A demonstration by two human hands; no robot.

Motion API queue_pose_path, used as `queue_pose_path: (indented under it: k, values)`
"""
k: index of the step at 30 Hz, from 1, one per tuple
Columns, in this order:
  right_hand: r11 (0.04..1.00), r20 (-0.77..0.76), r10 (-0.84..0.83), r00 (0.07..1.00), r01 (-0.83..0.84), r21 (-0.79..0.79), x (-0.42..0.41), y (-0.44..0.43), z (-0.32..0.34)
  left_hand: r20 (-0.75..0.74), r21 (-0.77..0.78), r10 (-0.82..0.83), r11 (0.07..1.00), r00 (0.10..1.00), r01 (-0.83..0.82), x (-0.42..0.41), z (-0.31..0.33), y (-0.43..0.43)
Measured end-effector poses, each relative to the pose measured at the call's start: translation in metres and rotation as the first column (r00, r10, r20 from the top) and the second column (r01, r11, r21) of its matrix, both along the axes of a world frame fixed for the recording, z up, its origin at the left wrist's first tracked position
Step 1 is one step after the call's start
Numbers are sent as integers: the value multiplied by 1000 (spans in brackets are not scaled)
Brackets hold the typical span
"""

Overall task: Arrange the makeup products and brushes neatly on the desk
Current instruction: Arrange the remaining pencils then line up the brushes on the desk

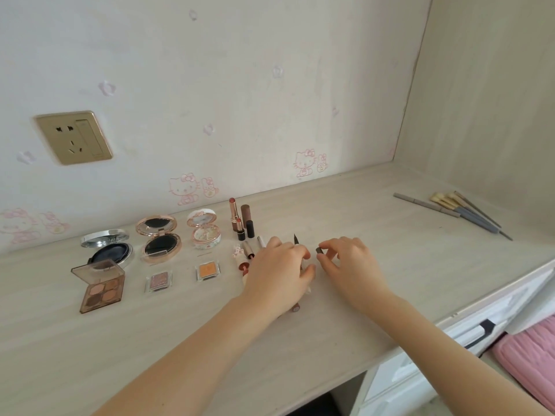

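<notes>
We are clamping our left grip (279, 271) round an uncapped eyeliner pen (296, 244), just right of the standing lipsticks (240, 220). Its long axis is running away from us, tip at the far end. Our right grip (348, 262) is pinching the dark cap (319, 250) farther right of the lipsticks, level with that tip, so capping probably means sliding it leftward.
</notes>
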State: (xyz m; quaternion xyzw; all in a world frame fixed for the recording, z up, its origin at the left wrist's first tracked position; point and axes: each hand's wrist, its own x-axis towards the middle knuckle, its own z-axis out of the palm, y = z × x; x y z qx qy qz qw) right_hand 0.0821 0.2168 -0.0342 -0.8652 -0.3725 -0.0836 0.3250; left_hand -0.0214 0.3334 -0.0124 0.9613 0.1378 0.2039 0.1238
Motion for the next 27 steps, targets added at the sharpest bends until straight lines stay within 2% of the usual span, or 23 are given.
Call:
queue_pose_path:
  k: [4,9,14,18,27]
  values:
    - [995,85,0,996,8,-99,6,2,-3,-95,106,20,994,995,-10,11,-6,3]
    - [994,88,-7,996,16,-107,7,2,-6,-137,169,46,985,989,-22,14,-9,6]
    - [997,59,55,997,-52,-51,6,-5,-3,-58,97,-17,995,998,23,-1,-8,11]
    - [984,82,148,986,-139,-112,5,-11,-4,-85,61,-88,994,992,93,-15,-10,12]
    - [963,11,253,967,-251,-99,-3,7,2,-53,77,-7,997,999,11,-18,-11,13]
